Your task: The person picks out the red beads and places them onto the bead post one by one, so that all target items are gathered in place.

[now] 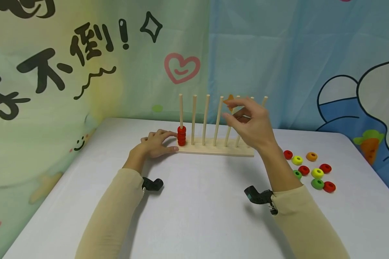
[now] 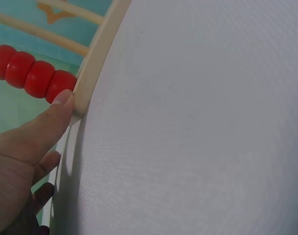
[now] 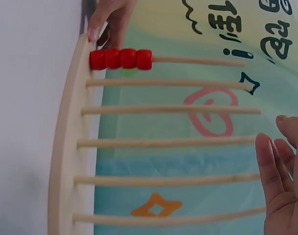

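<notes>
A wooden peg stand (image 1: 214, 153) sits on the table with a row of upright pegs. Several red beads (image 1: 181, 136) are stacked on its leftmost peg. My left hand (image 1: 156, 143) holds that end of the base, its thumb (image 2: 64, 98) at the front corner beside the lowest bead and a finger towards the back. By the tops of the pegs on the right, my right hand (image 1: 251, 118) is raised, with thumb and fingertips apart. Nothing shows between them in the right wrist view, where the hand (image 3: 285, 171) appears beside the peg ends.
Right of the stand lie loose beads: red (image 1: 329, 187), yellow (image 1: 317, 173), green (image 1: 317, 183) and orange (image 1: 311, 156). Some are partly behind the right forearm. A printed cloth backdrop (image 1: 253, 61) hangs behind the white table (image 1: 201, 208).
</notes>
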A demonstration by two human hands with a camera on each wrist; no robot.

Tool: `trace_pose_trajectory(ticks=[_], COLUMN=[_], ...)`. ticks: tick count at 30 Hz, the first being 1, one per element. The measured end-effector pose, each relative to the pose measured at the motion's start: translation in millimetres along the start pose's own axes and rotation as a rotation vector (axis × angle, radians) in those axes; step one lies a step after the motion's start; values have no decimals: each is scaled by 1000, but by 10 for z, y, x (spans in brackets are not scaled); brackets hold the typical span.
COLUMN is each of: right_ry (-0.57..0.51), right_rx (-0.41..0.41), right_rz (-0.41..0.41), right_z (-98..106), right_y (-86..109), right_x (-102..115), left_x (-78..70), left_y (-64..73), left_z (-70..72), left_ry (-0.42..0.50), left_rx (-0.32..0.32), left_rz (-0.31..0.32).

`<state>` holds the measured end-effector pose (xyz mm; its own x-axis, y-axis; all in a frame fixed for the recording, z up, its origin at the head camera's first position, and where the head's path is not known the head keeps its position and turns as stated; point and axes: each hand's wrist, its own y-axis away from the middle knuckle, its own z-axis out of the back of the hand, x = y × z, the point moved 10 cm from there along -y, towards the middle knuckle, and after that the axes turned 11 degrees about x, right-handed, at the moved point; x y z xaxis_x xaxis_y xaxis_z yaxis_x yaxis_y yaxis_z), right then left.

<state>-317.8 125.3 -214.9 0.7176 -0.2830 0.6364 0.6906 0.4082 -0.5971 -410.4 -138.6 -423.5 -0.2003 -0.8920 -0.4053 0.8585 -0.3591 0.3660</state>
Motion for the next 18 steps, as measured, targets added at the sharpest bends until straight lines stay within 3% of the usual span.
trace_pose_trajectory(ticks=[4, 18], right_ry=[1, 175], right_rx=[1, -17], right_rz=[0, -53], right_z=[69, 328], right_y=[92, 444], right_x=[-54, -214], left_x=[8, 5], left_y=[-4, -6], left_z=[0, 6], left_ry=[0, -7], left_rx=[-4, -2], left_rz=[0, -4])
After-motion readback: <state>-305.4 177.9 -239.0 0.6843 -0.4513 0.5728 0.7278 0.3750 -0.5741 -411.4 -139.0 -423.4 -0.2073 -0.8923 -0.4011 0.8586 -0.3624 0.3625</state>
